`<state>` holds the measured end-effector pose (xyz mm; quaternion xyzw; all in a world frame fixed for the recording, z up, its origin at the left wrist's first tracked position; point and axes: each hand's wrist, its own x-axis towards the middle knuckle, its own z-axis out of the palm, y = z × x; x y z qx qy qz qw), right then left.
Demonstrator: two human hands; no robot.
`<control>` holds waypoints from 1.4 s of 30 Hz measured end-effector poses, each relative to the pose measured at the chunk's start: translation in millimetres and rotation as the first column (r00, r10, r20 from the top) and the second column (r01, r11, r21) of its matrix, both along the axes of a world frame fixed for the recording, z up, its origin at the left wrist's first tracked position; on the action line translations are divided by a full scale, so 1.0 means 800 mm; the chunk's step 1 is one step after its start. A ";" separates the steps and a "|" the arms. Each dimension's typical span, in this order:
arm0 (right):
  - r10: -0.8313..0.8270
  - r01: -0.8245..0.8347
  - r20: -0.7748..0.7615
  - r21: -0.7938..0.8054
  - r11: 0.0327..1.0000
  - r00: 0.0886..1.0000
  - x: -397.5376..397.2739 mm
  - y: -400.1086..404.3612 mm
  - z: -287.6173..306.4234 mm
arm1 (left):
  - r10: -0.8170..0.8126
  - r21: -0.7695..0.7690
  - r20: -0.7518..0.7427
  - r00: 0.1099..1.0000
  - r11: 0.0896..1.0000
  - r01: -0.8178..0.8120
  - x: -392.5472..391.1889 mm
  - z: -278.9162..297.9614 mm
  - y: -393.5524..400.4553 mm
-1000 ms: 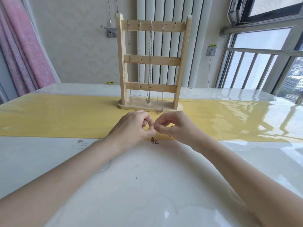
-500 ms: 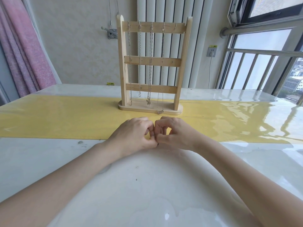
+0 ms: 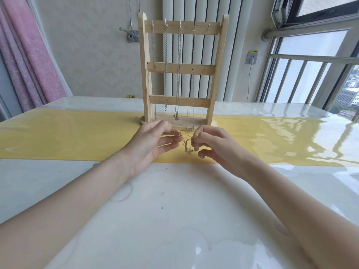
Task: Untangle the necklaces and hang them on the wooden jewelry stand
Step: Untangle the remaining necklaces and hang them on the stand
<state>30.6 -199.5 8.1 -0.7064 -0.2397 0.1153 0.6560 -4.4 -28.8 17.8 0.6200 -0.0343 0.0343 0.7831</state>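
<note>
A thin gold necklace (image 3: 186, 143) is stretched between my two hands just above the yellow strip, its small pendant dangling below. My left hand (image 3: 153, 143) pinches the chain's left end between thumb and forefinger, other fingers spread. My right hand (image 3: 211, 143) pinches the right end. Right behind them the wooden jewelry stand (image 3: 216, 74) stands upright, with several silver chains (image 3: 178, 74) hanging from the hooks on its top bar. The rightmost hook holds nothing.
The table is glossy white marble (image 3: 165, 210) with a yellow runner (image 3: 68, 136) across it. A pink curtain (image 3: 29, 61) hangs at the left. A radiator and a wall stand behind the stand, windows with railings (image 3: 310, 74) at the right.
My hands were pressed together with fingers curled over the chain. They have since lifted, moved towards the stand and drawn apart, and the gold chain now shows stretched between them.
</note>
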 end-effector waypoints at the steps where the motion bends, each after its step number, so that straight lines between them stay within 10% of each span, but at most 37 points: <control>1: 0.017 -0.016 -0.015 0.014 1.000 1.000 0.000 0.002 -0.002 | -0.009 -0.029 -0.036 0.999 1.000 0.008 -0.001 0.000 -0.001; 10: -0.054 0.101 -0.182 0.262 0.960 0.982 -0.001 0.012 0.000 | 0.088 0.204 -0.024 0.996 0.976 -0.081 0.001 -0.011 -0.007; 19: 0.043 0.030 -0.249 0.284 0.958 0.968 -0.009 0.014 0.002 | 0.024 -0.199 -0.141 0.990 0.979 -0.053 0.002 0.000 -0.016; 27: 0.025 0.107 -0.377 0.324 0.940 0.926 -0.011 0.010 0.007 | 0.069 0.139 -0.078 0.995 0.989 -0.057 0.000 -0.016 -0.018; 42: -0.157 0.152 -0.051 -0.094 0.984 0.986 -0.009 0.012 -0.003 | -0.120 -0.179 -0.151 0.981 0.979 0.093 0.004 -0.002 -0.005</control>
